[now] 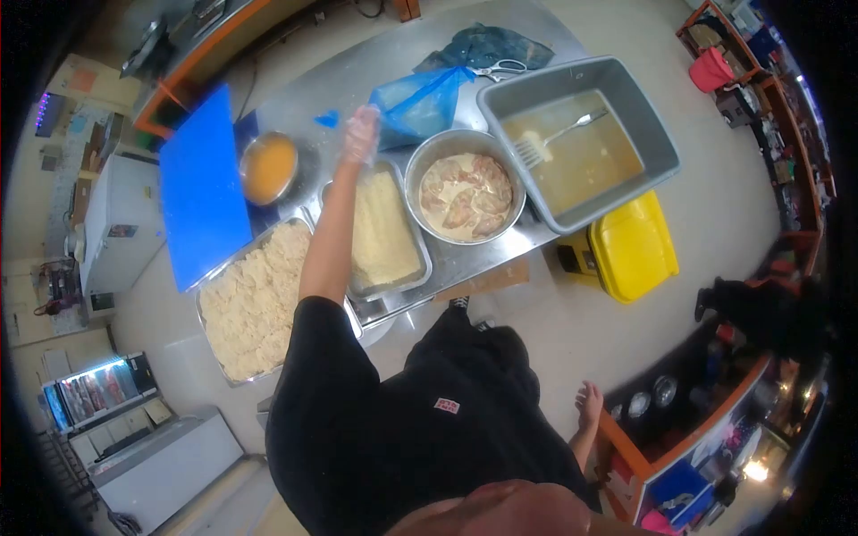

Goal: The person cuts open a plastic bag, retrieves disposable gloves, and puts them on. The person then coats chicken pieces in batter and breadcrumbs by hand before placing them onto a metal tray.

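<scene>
My left hand (360, 136), in a clear plastic glove, reaches over the far end of a metal tray of pale yellow crumbs (386, 232). Its fingers look drawn together, right at the left edge of a blue plastic bag (416, 105); I cannot tell what is between them. My right hand (588, 404) hangs bare and low at my side, away from the table, its fingers apart and holding nothing. Beside the crumb tray, a round metal pot (466, 236) holds raw meat pieces in a milky liquid. Left of my forearm lies a tray of crumb-coated pieces (255, 299).
A grey tub (617, 85) holds cloudy liquid and a slotted utensil (572, 127). Scissors (502, 68) lie behind it by a dark plastic bag (487, 45). An orange-filled bowl (269, 168) stands by a blue board (204, 188). A yellow-lidded bin (633, 246) is below right.
</scene>
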Demonstrator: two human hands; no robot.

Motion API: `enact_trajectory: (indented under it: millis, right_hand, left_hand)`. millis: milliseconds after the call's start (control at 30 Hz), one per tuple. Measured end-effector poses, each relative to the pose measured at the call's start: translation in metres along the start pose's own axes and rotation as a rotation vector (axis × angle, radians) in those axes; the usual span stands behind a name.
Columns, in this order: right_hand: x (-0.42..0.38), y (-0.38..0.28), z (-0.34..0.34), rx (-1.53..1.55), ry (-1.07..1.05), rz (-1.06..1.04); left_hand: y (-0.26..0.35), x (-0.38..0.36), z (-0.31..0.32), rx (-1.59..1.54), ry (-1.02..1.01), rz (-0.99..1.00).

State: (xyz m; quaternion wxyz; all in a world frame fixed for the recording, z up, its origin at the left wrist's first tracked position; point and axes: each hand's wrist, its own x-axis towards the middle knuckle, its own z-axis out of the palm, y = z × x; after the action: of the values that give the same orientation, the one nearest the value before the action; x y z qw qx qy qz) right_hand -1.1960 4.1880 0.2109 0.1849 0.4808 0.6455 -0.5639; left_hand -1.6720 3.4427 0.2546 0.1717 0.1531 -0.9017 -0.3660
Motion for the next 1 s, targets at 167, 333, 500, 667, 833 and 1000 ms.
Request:
enact_trajectory:
  millis: [167, 333, 500, 667, 833, 1000]
  right_hand:
    - [0.006, -0.048, 0.026, -0.036, -0.03, -0.098]
    - [0.028, -0.141, 0.035, -0.173, -0.068, -0.35]
    - [0.051, -0.287, 0.072, -0.267, 0.007, -0.711]
    - [0.073, -0.433, 0.129, -0.58, -0.206, -0.963]
    - [0.033, -0.526, 0.236, -0.521, -0.553, -1.15]
    - [-0.008, -0.537, 0.315, -0.695, -0.8, -1.321]
  left_hand:
    - [0.124, -0.101, -0.029, -0.251, 0.005, 0.049]
    - [0.212, -0.153, -0.028, 0.065, -0.608, 0.086]
    - [0.178, -0.176, -0.023, -0.266, -0.145, -0.189]
    - [0.114, -0.254, -0.03, -0.084, 0.321, -0.262]
    - [0.073, -0.309, -0.012, 0.607, -0.072, -0.256]
    - [0.097, -0.315, 0.012, 0.728, -0.322, -0.413]
